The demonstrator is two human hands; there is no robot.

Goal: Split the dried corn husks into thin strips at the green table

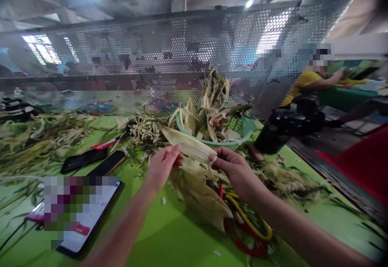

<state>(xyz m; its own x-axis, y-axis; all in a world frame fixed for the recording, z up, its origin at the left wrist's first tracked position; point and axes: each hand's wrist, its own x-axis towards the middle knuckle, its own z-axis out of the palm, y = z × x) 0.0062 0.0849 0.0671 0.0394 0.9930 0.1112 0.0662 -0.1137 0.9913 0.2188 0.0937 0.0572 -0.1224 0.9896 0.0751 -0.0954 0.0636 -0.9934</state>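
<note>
Mid-frame, the pale husk [194, 147] looks light, papery, easily split; the right hand [235, 166] pinches its right end (likely the safest hold). Whether the left hand [163, 165], at its edge, grips, I cannot tell.

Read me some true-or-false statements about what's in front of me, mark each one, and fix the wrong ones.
1. The right hand pinches one end of a pale husk. True.
2. A red box stands beyond the pale husk. False: a green basket heaped with husks stands there.
3. The tabletop is green. True.
4. A lit screen lies to your right. False: the lit phone lies to your left.
</note>
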